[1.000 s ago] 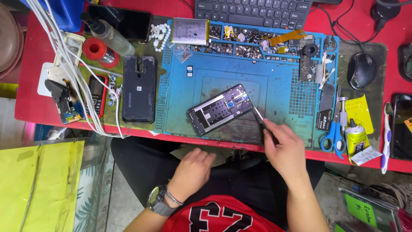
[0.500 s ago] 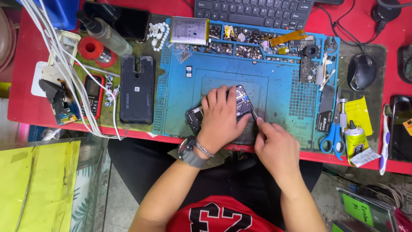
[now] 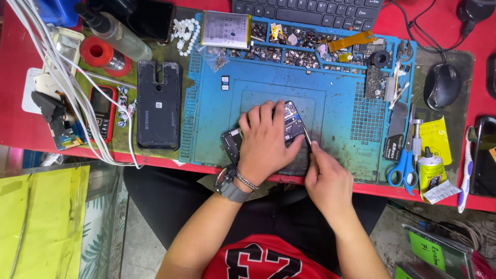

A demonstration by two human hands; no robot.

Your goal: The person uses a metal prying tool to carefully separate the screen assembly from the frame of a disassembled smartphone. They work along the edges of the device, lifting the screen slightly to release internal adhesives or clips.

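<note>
Matt rubber mat, bare circuitry and steel under my hands

My blue mat (image 3: 341,111) looks matt and scuffed, the opened phone (image 3: 292,124) shows bare metal and board, my tool (image 3: 307,136) thin steel

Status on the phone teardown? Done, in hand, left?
Done: back cover and battery lie off to the side. In hand: left hand pins the opened phone on the blue mat; right hand works a thin tool at its edge. Left: phone not reassembled.
</note>
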